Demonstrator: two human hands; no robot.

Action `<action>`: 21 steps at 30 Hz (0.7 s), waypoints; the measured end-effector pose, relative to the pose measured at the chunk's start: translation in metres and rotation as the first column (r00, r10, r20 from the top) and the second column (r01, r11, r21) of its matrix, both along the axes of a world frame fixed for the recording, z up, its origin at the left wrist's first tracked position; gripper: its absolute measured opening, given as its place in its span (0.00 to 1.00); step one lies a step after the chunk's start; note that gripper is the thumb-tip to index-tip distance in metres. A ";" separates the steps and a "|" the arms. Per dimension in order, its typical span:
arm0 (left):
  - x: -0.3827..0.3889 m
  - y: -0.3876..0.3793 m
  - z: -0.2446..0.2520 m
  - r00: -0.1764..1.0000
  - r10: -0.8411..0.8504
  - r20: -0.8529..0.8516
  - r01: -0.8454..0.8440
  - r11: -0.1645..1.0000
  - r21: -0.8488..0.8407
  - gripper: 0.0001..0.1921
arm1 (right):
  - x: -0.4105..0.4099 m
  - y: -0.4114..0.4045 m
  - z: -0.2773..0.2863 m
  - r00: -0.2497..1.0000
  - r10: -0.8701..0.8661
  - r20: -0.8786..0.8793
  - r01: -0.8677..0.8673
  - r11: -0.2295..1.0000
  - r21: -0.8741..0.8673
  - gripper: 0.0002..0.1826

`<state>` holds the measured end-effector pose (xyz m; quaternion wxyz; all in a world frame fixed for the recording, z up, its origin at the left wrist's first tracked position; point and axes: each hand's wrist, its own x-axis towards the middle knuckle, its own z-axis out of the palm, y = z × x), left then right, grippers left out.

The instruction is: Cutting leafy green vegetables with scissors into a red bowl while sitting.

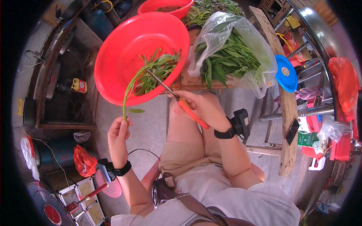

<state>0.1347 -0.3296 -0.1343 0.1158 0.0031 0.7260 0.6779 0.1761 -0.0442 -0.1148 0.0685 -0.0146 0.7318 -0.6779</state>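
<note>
My left hand (118, 132) pinches the lower end of a long green leafy stem (130, 86), whose upper part leans into a large red plastic basin (118, 65). Red-handled scissors (186, 106) are gripped in my right hand (202, 107). Their blades reach over the basin's near rim, the tips touching or very near the stem's bent upper part. Cut greens (158, 75) lie in the near right part of the basin. To the right, a clear plastic bag (251, 50) holds a bundle of leafy green stems (234, 53).
A second red basin (169, 8) and loose greens (198, 12) stand beyond. A wooden bench (288, 152) on the right bears a blue round lid (286, 73) and a dark phone-like object (292, 132). At lower left are a fan (51, 209) and a red plastic bag (84, 161).
</note>
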 end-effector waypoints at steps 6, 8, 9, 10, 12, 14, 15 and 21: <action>0.002 -0.005 -0.002 1.000 0.016 0.003 -0.016 1.000 0.027 0.09 | -0.004 -0.006 -0.026 0.996 0.041 -0.077 -0.056 0.977 -0.208 0.25; 0.003 -0.008 -0.004 1.000 0.006 0.008 -0.007 0.999 0.049 0.09 | -0.006 -0.009 -0.032 0.997 0.046 -0.059 -0.056 0.981 -0.186 0.26; 0.003 -0.009 -0.004 1.000 0.009 0.009 -0.010 0.999 0.049 0.09 | -0.006 -0.010 -0.033 0.998 0.049 -0.040 -0.055 0.985 -0.164 0.26; 0.004 -0.009 -0.003 1.000 0.004 0.006 -0.004 0.999 0.041 0.09 | -0.006 -0.011 -0.033 0.998 0.052 -0.039 -0.058 0.985 -0.164 0.26; 0.004 -0.009 -0.001 1.000 0.003 0.005 -0.004 0.999 0.034 0.09 | -0.006 -0.011 -0.030 0.998 0.054 -0.010 -0.055 0.976 -0.212 0.27; 0.005 -0.009 0.001 1.000 0.015 0.007 -0.015 1.000 0.015 0.09 | -0.005 -0.011 -0.024 0.998 0.060 0.010 -0.056 0.977 -0.207 0.27; 0.005 -0.009 0.000 1.000 0.015 0.007 -0.015 1.000 0.016 0.09 | -0.004 -0.011 -0.022 0.998 0.058 0.029 -0.051 0.978 -0.201 0.27; 0.004 -0.009 -0.003 1.000 0.007 0.005 -0.007 1.000 0.006 0.09 | -0.004 -0.010 -0.020 0.998 0.048 0.027 -0.042 0.983 -0.178 0.26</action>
